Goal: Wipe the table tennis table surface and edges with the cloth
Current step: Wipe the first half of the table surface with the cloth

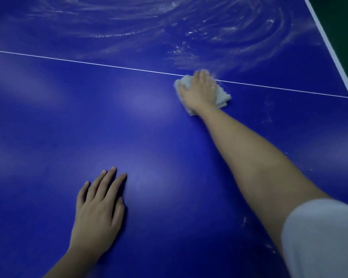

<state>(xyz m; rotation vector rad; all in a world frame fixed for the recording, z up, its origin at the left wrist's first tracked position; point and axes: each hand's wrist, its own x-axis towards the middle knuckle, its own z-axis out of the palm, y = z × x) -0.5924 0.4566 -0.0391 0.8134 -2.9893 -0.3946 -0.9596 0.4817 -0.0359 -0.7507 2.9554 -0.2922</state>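
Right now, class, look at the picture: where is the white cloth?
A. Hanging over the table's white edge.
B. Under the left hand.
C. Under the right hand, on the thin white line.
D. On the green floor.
C: the right hand presses the cloth onto the blue table where the thin white line crosses it; the left hand rests bare, nearer the camera.

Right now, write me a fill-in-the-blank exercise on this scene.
The right hand presses the ____ on the table. The left hand lies flat, holding ____. The smears lie on the ____ side of the white line.
Missing: cloth, nothing, far.
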